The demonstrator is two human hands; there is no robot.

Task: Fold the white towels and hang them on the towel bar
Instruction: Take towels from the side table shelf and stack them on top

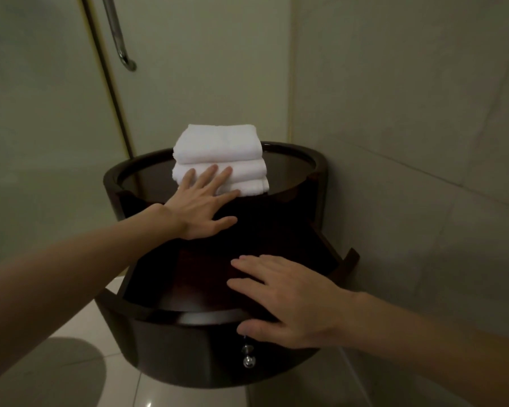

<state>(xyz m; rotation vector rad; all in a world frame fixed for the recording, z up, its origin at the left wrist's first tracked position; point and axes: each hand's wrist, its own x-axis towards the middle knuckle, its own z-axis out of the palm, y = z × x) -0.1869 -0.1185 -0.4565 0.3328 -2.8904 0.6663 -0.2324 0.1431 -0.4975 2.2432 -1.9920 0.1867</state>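
Three folded white towels (218,155) stacked in the upper middle of the frame, on the top shelf (288,168) of a dark wooden corner stand, against the wall. Left hand (202,201) stretched forward at centre, released and flat, fingers spread, fingertips (210,169) lying against the front of the middle and lower towels; grasping nothing. Right hand (288,301) lower right of centre, also released and flat, spread over the rim of the lower tier (171,315), thumb near the front edge; holding nothing either. A small chrome knob (249,361) below that thumb, on the stand's dark front.

Judged from the layout: folding apparently done for these three, since all sit in neat squared bundles. Hanging not yet begun — no towel on any rail. A metal bar (116,30) at the upper left of the frame, fixed to a frosted panel, bare; whether that serves as the towel bar or merely as a door handle, impossible to tell. Left to do, then: lifting the stack or single towels off the shelf, carrying them over, draping each one. Early in the hanging stage at best.

No brand, label or readable writing anywhere: towels plain, stand unmarked, walls bare tile. Dim light, so fine stitching or tags, if any, not discernible.
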